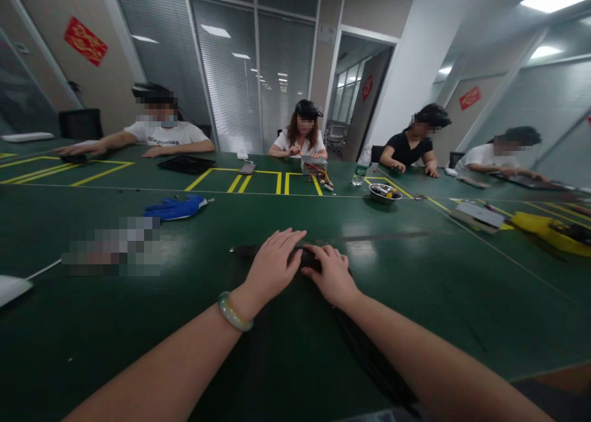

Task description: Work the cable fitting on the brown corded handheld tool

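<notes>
My left hand (274,265), a pale green bangle (235,311) on its wrist, and my right hand (330,275) meet on a low black object (298,257) lying on the dark green table (462,323). Fingers of both hands lie over it and hide its middle. Its exact shape is hidden, and it looks flat and long.
A blue glove (175,207) and a blurred patch (111,246) lie left. Ahead stand a metal bowl (382,193) and a water bottle (362,166). Several people (302,135) sit across the table, working among yellow tape lines. Yellow items (549,234) lie right.
</notes>
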### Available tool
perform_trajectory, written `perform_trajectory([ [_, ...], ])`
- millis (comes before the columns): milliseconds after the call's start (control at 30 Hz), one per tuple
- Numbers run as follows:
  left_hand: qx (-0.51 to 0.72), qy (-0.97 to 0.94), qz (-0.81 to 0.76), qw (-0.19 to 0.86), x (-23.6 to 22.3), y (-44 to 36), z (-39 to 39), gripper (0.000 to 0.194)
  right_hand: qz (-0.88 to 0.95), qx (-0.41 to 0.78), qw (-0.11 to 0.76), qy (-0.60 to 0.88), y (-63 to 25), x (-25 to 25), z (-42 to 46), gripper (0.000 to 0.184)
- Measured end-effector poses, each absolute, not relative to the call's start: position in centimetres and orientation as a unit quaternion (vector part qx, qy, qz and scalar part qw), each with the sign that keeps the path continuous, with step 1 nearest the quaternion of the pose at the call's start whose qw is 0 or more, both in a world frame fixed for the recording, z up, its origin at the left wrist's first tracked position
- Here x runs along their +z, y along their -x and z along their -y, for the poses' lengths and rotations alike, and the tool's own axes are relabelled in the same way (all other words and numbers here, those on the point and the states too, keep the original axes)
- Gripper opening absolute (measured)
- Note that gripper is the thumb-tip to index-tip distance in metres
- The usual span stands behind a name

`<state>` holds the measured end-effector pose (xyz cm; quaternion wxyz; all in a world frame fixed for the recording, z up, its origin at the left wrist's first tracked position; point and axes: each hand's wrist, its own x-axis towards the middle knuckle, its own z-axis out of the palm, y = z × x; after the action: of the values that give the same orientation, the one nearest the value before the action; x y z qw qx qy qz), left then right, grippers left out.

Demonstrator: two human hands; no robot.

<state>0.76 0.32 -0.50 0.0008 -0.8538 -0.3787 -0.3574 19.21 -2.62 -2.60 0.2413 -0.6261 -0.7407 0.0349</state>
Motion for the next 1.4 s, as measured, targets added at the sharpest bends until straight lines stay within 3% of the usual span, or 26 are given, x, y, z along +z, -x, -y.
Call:
perform_trajectory([
  [167, -0.284, 0.853, 0.438, -0.001, -1.6, -0.1, -1.6, 0.039, 0.754, 0.077, 0.279, 0.589, -17.2, -2.0, 2.2, 0.061],
  [267, -0.261, 0.859, 0.440, 0.006, -1.5, -0.3, -1.5, 0.039, 0.737, 0.067, 0.317, 0.593, -19.5, -0.7, 2.7, 0.046],
  [333, -0.254, 0.860, 0.442, 0.010, -1.2, -0.4, -1.2, 0.039, 0.734, 0.063, 0.266, 0.621, -21.0, 0.4, 3.1, 0.036],
  [467, -0.246, 0.866, 0.435, 0.017, -0.5, -0.8, -0.7, 0.040, 0.745, 0.135, 0.066, 0.649, -22.5, 1.9, 3.8, 0.049],
  [567, -0.238, 0.875, 0.421, 0.019, 0.0, -1.0, -0.2, 0.043, 0.771, 0.185, 0.025, 0.609, -22.6, 2.2, 4.1, 0.036],
  [700, -0.228, 0.884, 0.408, -0.014, 0.3, -1.3, 0.4, 0.039, 0.760, 0.352, 0.038, 0.546, -22.8, 2.5, 4.2, 0.024],
  [900, -0.172, 0.883, 0.435, -0.040, 0.2, -1.6, 1.4, 0.044, 0.643, 0.609, 0.085, 0.456, -25.2, 2.4, 3.5, 0.028],
  [1233, -0.159, 0.900, 0.406, -0.012, 0.8, -1.8, 2.8, 0.038, 0.597, 0.668, 0.133, 0.424, -25.9, 1.5, 3.3, 0.034],
  [1400, -0.164, 0.905, 0.393, -0.011, 0.0, -2.5, 2.7, 0.040, 0.570, 0.666, 0.213, 0.431, -25.9, 0.6, 3.6, 0.035],
])
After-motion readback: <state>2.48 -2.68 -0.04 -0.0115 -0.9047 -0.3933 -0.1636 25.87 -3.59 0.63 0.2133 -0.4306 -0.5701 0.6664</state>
